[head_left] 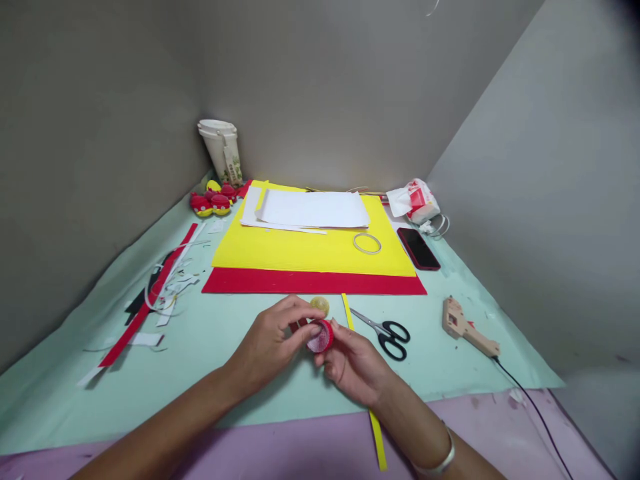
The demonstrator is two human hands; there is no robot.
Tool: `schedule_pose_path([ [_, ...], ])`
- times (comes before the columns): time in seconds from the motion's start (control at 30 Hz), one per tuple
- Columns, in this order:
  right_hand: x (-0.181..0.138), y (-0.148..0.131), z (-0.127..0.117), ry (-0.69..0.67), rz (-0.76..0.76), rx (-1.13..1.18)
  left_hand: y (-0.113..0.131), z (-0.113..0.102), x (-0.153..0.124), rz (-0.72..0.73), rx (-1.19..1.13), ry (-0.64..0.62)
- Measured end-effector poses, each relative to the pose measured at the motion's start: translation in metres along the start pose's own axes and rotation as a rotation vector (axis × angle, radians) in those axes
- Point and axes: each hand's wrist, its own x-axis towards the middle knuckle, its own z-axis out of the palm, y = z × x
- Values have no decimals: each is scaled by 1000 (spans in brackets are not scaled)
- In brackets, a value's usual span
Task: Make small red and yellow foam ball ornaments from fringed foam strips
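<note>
Between my two hands is a small round red piece with a whitish, glittery face and a red rim. My left hand pinches it from the left, thumb on the face and fingers over the top. From the right, my right hand grips the rim with closed fingers. Just behind the fingers a small yellow round piece lies on the cloth. A yellow strip runs under my right hand and over the table's front edge. Black-handled scissors lie to the right of it.
Red sheets and yellow sheets lie behind, with white paper and a pale ring on top. A glue gun and phone are at right. Strip scraps, red-yellow figures and a cup are at left.
</note>
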Motion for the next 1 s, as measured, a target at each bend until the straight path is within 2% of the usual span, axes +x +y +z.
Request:
schedule_pose_path([
  [0.3, 0, 2, -4, -47, 46, -47, 1, -2, -2, 7, -11, -51],
  [0.53, -2, 3, 5, 1, -79, -86, -2, -2, -2, -76, 6, 39],
  [1.0, -3, 4, 5, -39, -92, -129, -7, -1, -3, -18, 3, 45],
])
